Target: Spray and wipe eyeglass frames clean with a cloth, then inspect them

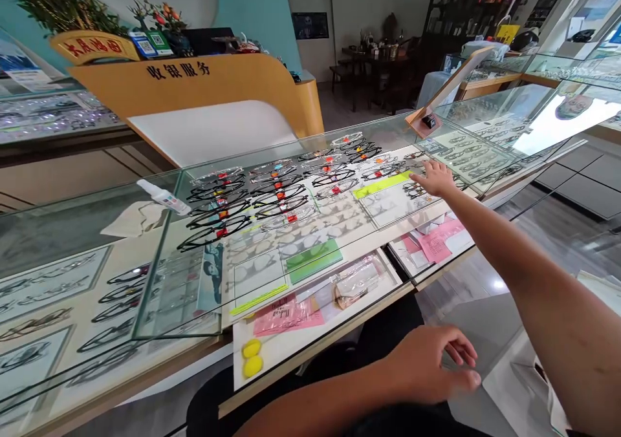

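My right hand (433, 178) reaches far out over the glass counter top (339, 214), its fingers spread near the right end of the rows of eyeglasses. Nothing shows in its grasp. Low in the view, my left hand (439, 362) hangs in front of the counter with its fingers apart and curled, holding nothing. Rows of glasses (279, 194) with red and orange tags lie on the glass. Below them is an open drawer (279, 375) with pink papers (288, 315), a clear plastic packet (358, 282) and two yellow round items (252, 357).
A white bottle (165, 198) and a cream cloth (133, 220) lie on the left glass. An angled mirror (453, 85) stands at the counter's back right. Behind is a wooden cashier desk (204, 91). White bags (526, 392) are at lower right.
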Action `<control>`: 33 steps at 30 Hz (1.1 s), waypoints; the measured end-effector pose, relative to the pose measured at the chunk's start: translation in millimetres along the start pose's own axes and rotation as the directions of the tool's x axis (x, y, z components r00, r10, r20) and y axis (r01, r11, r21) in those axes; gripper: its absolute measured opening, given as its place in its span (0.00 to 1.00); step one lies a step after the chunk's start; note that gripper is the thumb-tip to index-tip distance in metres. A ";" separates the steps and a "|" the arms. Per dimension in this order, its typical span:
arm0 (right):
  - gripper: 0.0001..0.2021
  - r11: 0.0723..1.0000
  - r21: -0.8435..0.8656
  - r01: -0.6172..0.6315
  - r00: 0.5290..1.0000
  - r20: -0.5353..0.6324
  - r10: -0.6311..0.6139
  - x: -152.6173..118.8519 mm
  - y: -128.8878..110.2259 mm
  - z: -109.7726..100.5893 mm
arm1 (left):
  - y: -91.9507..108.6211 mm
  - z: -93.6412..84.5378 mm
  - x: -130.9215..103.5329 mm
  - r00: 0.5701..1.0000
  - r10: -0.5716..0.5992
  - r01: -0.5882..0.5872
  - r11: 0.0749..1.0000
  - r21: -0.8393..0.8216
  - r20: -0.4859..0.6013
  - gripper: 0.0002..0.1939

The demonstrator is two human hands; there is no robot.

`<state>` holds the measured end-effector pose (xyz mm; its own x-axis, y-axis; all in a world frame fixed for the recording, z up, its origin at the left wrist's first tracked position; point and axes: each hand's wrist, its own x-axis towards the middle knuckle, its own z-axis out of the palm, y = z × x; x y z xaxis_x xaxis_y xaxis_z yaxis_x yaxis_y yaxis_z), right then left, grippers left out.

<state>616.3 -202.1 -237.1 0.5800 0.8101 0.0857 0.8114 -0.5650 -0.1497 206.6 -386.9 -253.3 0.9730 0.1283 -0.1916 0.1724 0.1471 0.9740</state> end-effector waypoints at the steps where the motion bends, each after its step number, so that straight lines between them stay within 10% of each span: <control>1: 0.53 1.000 -0.001 0.000 1.000 -0.005 0.000 0.5 0.4 0.6 | 23.1 -8.9 -16.5 0.996 0.087 -0.089 0.986 0.142 0.018 0.13; 4: 0.53 1.000 -0.008 -0.009 1.000 -0.012 0.009 1.4 0.7 1.0 | 68.5 -45.2 -43.4 0.972 0.204 -0.131 0.886 0.445 -0.120 0.14; 7: 0.53 1.000 -0.015 -0.001 1.000 -0.005 0.001 1.1 0.0 -0.4 | 72.6 -87.2 -36.2 0.906 0.288 -0.089 0.846 0.526 -0.310 0.17; 13: 0.52 0.999 -0.041 -0.010 1.000 -0.003 0.010 -2.0 -3.8 -3.4 | 40.0 -143.8 35.1 0.938 0.345 -0.293 0.845 0.448 -0.038 0.40; 16: 0.52 0.999 -0.046 -0.017 1.000 0.012 0.018 -3.5 -6.7 -5.7 | 29.5 -143.9 75.5 0.990 0.106 -0.131 0.929 0.346 0.088 0.47; 20: 0.50 0.999 -0.034 -0.031 0.999 0.043 0.033 -4.8 -9.5 -8.7 | 21.2 -130.9 106.3 0.923 -0.093 -0.011 0.964 0.266 0.373 0.64; 27: 0.51 0.999 -0.045 -0.024 0.999 0.036 0.026 -3.7 -7.3 -6.2 | 14.5 -114.1 100.7 0.882 -0.134 0.026 0.971 0.237 0.451 0.75; 33: 0.51 0.999 -0.039 -0.016 0.999 0.032 0.018 -1.5 -3.7 -4.6 | 13.9 -92.4 90.2 0.876 -0.099 -0.053 0.953 0.299 0.471 0.64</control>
<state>612.8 -201.9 -232.2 0.5914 0.8047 0.0513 0.8041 -0.5838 -0.1121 282.6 -282.7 -268.3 0.9080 -0.3641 -0.2074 0.1583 -0.1602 0.9743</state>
